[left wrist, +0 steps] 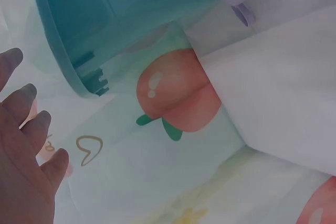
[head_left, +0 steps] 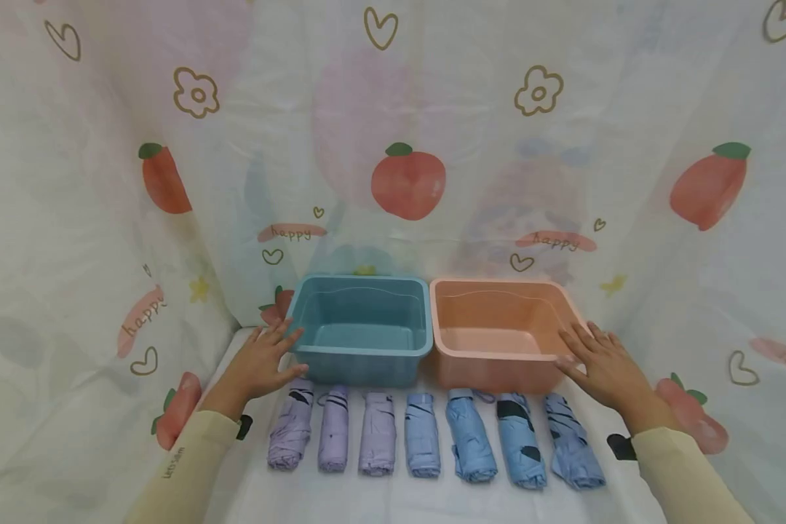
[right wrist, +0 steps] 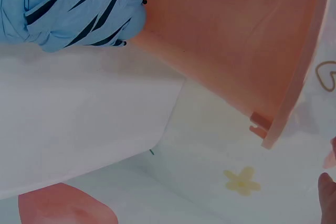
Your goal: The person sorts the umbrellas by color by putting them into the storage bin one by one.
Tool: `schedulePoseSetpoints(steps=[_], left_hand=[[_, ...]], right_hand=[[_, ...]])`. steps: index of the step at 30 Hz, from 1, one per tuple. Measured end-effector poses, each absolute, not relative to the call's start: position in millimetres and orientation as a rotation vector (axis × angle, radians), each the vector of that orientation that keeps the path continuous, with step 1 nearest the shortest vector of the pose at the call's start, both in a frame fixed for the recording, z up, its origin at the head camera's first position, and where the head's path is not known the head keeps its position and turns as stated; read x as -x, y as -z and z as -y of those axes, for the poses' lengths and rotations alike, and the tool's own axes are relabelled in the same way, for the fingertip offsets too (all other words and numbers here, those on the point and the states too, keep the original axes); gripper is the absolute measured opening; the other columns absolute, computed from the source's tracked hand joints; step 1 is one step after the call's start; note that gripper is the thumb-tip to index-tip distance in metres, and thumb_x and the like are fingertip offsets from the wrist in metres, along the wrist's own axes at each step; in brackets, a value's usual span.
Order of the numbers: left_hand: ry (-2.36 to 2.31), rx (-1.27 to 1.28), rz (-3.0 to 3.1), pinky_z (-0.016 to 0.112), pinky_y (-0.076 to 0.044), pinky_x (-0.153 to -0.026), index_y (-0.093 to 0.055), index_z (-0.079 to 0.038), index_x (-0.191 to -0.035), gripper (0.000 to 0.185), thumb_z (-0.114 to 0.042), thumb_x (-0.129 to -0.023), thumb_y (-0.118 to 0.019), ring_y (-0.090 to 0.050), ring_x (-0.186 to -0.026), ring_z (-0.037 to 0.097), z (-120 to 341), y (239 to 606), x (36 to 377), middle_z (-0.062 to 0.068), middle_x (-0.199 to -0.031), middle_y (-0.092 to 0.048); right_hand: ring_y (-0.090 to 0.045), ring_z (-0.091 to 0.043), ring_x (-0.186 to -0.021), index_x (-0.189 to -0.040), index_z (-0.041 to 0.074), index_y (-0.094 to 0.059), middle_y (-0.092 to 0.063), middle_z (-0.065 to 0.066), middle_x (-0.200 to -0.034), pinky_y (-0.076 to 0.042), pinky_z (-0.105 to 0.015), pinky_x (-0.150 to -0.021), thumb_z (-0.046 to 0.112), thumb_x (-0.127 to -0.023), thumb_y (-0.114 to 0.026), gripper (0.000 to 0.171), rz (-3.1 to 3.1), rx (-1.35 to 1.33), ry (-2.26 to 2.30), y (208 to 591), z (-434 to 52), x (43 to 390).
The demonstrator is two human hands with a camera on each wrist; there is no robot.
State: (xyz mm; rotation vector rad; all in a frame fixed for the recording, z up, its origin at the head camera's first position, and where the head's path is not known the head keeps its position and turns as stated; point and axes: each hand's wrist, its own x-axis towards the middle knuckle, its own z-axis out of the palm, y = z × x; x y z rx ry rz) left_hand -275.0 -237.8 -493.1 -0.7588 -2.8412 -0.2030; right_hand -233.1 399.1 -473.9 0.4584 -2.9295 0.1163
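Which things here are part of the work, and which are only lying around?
In use: teal tub, under the left hand; pink tub, under the right hand.
Lying about: seven folded umbrellas in a row, untouched; printed fruit cloth backdrop.

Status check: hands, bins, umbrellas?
Left hand open on blue bin corner. Right hand open on pink bin rim. Seven folded umbrellas untouched, nothing blocking.

White translucent curtain encloses back and both sides, printed with peaches, flowers, hearts, "happy". White tabletop below. Light soft, even, diffused through the fabric.
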Motion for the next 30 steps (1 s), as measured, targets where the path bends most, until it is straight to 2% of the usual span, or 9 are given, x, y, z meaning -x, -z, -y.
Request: schedulePoseSetpoints(steps=[9, 15, 19, 25, 30], left_hand=[[0.209, 0.771, 2.843, 0.059, -0.015, -0.112, -0.039, -0.018, -0.151, 0.079, -0.069, -0.091, -0.046, -0.02, -0.144, 0.034, 235, 496, 272, 0.013, -0.156, -0.029], [0.219, 0.797, 2.845, 0.061, -0.018, -0.11, -0.041, -0.016, -0.15, 0.078, -0.066, -0.092, -0.047, -0.022, -0.144, 0.035, 235, 500, 280, 0.014, -0.156, -0.031], [0.225, 0.807, 2.867, 0.061, -0.016, -0.111, -0.04, -0.015, -0.151, 0.077, -0.064, -0.093, -0.048, -0.023, -0.143, 0.037, 234, 499, 288, 0.015, -0.155, -0.031], [0.189, 0.785, 2.921, 0.057, -0.016, -0.112, -0.035, -0.01, -0.152, 0.081, -0.066, -0.094, -0.043, -0.021, -0.143, 0.037, 235, 500, 301, 0.016, -0.155, -0.03], [0.2, 0.732, 2.947, 0.058, -0.015, -0.112, -0.033, -0.005, -0.152, 0.085, -0.066, -0.094, -0.044, -0.019, -0.144, 0.038, 236, 498, 309, 0.019, -0.156, -0.027]], right_hand=[[0.0, -0.04, -0.146, -0.158, 0.017, -0.01, -0.019, -0.022, -0.158, 0.017, -0.046, -0.111, 0.049, -0.1, -0.046, 0.076, 2.923, -0.441, -0.127, 476, -400, 224], [-0.004, -0.042, -0.145, -0.158, 0.014, -0.015, -0.023, -0.025, -0.155, 0.014, -0.048, -0.112, 0.048, -0.1, -0.046, 0.074, 2.933, -0.394, -0.172, 479, -401, 216], [-0.011, -0.047, -0.142, -0.157, 0.013, -0.018, -0.024, -0.027, -0.154, 0.003, -0.056, -0.113, 0.047, -0.101, -0.045, 0.071, 2.938, -0.372, -0.215, 480, -402, 213], [-0.032, -0.054, -0.13, -0.145, 0.0, -0.043, -0.04, -0.032, -0.143, -0.024, -0.067, -0.103, 0.043, -0.1, -0.052, 0.063, 2.988, -0.285, -0.294, 483, -407, 210], [-0.04, -0.056, -0.122, -0.135, -0.006, -0.051, -0.046, -0.034, -0.135, -0.032, -0.069, -0.096, 0.037, -0.099, -0.056, 0.057, 3.012, -0.206, -0.425, 486, -413, 202]])
